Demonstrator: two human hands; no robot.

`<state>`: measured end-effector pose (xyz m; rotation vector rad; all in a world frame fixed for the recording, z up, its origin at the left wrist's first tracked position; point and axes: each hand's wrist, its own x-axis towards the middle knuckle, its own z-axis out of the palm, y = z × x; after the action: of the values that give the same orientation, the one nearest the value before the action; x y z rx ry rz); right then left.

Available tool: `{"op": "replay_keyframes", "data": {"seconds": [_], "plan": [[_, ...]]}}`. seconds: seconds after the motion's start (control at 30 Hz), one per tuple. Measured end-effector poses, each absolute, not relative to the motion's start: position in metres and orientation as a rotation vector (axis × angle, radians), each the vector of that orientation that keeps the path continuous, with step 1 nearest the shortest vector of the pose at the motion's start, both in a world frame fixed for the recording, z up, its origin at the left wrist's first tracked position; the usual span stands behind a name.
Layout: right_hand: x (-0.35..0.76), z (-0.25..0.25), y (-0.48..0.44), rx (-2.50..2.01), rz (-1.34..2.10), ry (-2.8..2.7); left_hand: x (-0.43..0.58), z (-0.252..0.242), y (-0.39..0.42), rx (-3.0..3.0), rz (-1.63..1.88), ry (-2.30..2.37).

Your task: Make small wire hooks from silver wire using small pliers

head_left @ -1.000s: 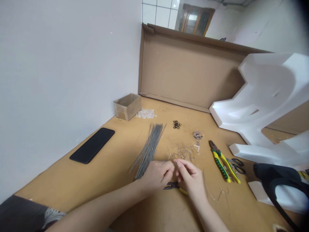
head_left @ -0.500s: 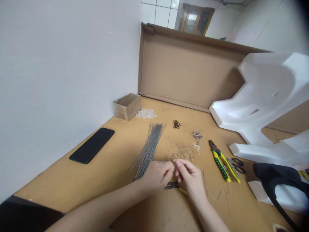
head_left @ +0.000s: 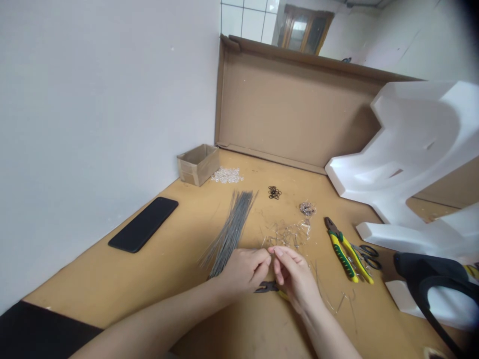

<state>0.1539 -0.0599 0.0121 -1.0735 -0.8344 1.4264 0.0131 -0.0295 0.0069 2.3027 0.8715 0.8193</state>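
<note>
My left hand (head_left: 247,270) is closed, its thumb and fingers pinched near my right hand. My right hand (head_left: 294,274) is closed too, thumb against index finger, almost touching the left. Whatever lies between the fingertips is too small to make out. Beneath the hands, a pair of dark-jawed pliers (head_left: 266,287) lies partly hidden. A bundle of thin grey wires (head_left: 234,227) sits beside my left hand and runs away from me. Just beyond the fingertips is a loose heap of bent wire pieces (head_left: 286,234).
Green-yellow pliers (head_left: 341,249) and scissors (head_left: 369,257) lie at right, near white foam (head_left: 411,149). Farther back are black rings (head_left: 274,192), a wire coil (head_left: 307,208), small clear pieces (head_left: 227,175) and a cardboard box (head_left: 198,164). A black phone (head_left: 144,224) lies left.
My right hand has turned slightly and its lower fingers have shifted, while both hands stay together at the same spot. The things on the table have not moved.
</note>
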Motion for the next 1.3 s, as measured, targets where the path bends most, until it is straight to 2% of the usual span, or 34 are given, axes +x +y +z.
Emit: {"op": "replay_keyframes", "data": {"seconds": [1.3], "plan": [[0.1533,0.0096,-0.0607,-1.037,1.414,-0.827,0.0124,0.0065,-0.0296,2.306,0.805,0.862]]}}
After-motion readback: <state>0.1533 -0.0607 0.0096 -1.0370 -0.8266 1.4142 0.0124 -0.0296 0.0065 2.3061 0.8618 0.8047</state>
